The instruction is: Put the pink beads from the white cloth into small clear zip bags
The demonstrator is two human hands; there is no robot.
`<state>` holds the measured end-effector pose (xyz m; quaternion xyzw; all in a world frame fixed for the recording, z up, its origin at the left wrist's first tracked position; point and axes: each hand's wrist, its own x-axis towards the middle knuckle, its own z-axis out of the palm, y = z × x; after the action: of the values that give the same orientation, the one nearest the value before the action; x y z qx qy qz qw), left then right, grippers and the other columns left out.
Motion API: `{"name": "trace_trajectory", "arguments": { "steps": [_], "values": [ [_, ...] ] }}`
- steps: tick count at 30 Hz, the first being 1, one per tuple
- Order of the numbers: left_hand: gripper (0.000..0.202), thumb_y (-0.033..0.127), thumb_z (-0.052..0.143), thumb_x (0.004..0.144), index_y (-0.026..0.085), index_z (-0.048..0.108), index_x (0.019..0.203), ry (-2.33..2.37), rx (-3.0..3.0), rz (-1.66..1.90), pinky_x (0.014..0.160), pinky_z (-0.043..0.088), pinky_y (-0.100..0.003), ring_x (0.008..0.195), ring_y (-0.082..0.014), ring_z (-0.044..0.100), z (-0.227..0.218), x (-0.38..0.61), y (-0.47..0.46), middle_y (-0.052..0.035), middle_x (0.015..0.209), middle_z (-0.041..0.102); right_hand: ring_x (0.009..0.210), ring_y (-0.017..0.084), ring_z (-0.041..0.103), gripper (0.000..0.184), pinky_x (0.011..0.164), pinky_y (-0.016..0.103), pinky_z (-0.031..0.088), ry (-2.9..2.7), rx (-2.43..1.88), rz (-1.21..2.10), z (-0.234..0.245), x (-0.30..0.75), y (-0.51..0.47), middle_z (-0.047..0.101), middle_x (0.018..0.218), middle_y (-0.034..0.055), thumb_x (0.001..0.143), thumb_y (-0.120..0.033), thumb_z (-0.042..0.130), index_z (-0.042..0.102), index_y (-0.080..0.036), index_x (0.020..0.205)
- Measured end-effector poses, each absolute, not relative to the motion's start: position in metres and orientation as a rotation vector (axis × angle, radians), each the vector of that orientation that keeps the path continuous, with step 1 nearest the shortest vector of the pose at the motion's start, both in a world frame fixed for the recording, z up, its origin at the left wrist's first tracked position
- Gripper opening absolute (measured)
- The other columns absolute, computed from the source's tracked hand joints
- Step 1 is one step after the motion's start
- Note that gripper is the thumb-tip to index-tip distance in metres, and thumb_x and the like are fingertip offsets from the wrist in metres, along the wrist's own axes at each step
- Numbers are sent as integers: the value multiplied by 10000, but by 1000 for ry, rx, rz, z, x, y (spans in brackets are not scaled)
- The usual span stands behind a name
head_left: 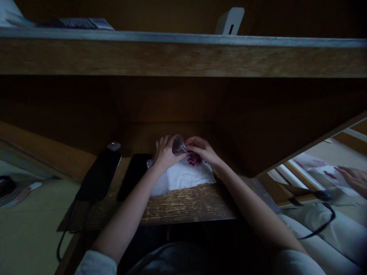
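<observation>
Fingers closed from both sides, our left hand [165, 152] and right hand [200, 148] pinch a clear plastic packet [180, 145] just above white tissue [183, 176]: light, slippery stuff, best held by its edges!

Worn wooden desk [183, 204] — white cloth [183, 177], black tablet [99, 175], black phone [133, 176] on top.

Phone [134, 176] left of tissue [183, 178] on desk [186, 204], shelf [183, 57] above.
</observation>
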<state>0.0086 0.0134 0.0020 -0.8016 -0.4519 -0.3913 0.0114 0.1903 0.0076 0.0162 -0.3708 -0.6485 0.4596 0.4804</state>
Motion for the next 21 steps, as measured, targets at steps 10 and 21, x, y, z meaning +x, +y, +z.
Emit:
{"name": "trace_trajectory", "arguments": {
  "steps": [10,21],
  "values": [
    [579,430,716,669,218,507,1165,-1351,-2582,-1144,863,364,-433,1031,-294,498,3,11,11,-89,1136,584,916,176,603,250,867,335,452,-1847,-940,1003,14,191,4,660,987,52,802,-365,614,646,-191,979],
    [498,314,705,693,227,510,1143,-1266,-2702,-1179,881,387,-416,1049,-267,510,-1,10,15,-70,1143,584,985,180,584,306,901,352,442,-1962,-872,1000,11,195,8,619,1103,60,791,-333,635,637,-220,1075]
  ]
}}
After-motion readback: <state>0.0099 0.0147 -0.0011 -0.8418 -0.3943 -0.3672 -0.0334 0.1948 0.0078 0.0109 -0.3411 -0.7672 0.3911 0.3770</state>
